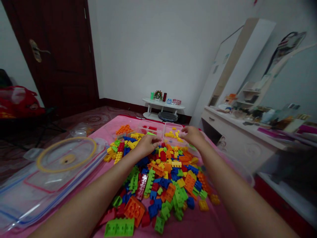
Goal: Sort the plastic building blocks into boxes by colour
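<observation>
Nearest us, a heap of coloured bricks (pixel 160 185) lies on pink cloth (pixel 210 221). Over its far part hangs our left hand (pixel 148 144), fingers loosely bent. Our right hand (pixel 193 135), half-curled, is beside a clear box (pixel 168 127) holding yellow bricks (pixel 170 134). We cannot tell whether these 2 hands pinch anything.

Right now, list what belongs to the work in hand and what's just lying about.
In the work:
- left hand, over the brick pile
- right hand, beside the box of yellow bricks
- box of red bricks
- orange bricks

Seemingly just lying about:
- round lid
- red bag
- green cup
- flowers
</observation>
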Demonstrator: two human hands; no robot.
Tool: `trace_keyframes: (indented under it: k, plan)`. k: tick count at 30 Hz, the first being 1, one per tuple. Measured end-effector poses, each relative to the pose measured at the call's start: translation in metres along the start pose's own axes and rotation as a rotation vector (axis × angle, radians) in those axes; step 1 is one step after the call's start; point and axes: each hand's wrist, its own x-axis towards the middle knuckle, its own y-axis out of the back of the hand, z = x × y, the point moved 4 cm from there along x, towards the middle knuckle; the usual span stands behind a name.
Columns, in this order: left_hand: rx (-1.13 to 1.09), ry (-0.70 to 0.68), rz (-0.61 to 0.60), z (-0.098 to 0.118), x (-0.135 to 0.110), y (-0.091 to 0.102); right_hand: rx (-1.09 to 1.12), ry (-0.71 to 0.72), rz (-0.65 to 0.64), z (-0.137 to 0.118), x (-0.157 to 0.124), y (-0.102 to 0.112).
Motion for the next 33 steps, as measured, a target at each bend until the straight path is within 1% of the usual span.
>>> trace_keyframes:
  k: [2, 4, 7, 9, 13, 16, 18, 20, 22, 24, 25, 27, 28, 30, 33]
  plan:
    - [0.193, -0.042, -0.042, 0.000, -0.003, -0.002, -0.047, 0.040, -0.091, -0.015, -0.018, -0.018]
    - [0.316, -0.078, -0.088, 0.000, -0.007, -0.005, -0.073, 0.026, -0.126, -0.019, -0.032, -0.033]
    - [0.360, -0.097, -0.208, 0.002, -0.012, -0.010, -0.101, -0.027, -0.139, -0.010, -0.042, -0.049]
    - [0.375, -0.081, -0.244, 0.004, -0.015, -0.012, -0.107, -0.045, -0.148, -0.002, -0.044, -0.056]
    - [0.439, -0.061, -0.176, 0.010, -0.017, -0.011, -0.095, -0.050, -0.156, 0.005, -0.045, -0.056]
    - [0.464, -0.077, -0.128, 0.012, -0.016, -0.010, 0.013, -0.012, -0.094, -0.001, -0.046, -0.050]
    - [0.457, -0.084, -0.072, 0.013, -0.014, -0.007, 0.203, 0.079, -0.026, -0.011, -0.047, -0.047]
    - [0.385, -0.089, 0.025, 0.016, -0.011, -0.001, 0.492, 0.142, -0.017, -0.024, -0.049, -0.048]
    - [0.233, -0.099, 0.137, 0.022, -0.008, 0.008, 0.857, 0.109, -0.091, -0.035, -0.054, -0.052]
    - [0.067, -0.114, 0.226, 0.029, -0.007, 0.015, 1.239, 0.022, -0.202, -0.045, -0.059, -0.056]
    - [0.008, -0.128, 0.258, 0.034, -0.008, 0.019, 1.417, -0.012, -0.262, -0.051, -0.062, -0.057]
    - [-0.036, -0.180, 0.292, 0.043, -0.009, 0.023, 1.712, -0.066, -0.398, -0.060, -0.068, -0.057]
    - [-0.027, -0.219, 0.293, 0.048, -0.011, 0.024, 1.822, -0.085, -0.464, -0.064, -0.071, -0.057]
    - [0.028, -0.289, 0.264, 0.055, -0.013, 0.023, 1.943, -0.095, -0.564, -0.070, -0.075, -0.057]
    - [0.109, -0.321, 0.175, 0.059, -0.014, 0.017, 1.979, -0.099, -0.608, -0.075, -0.078, -0.059]
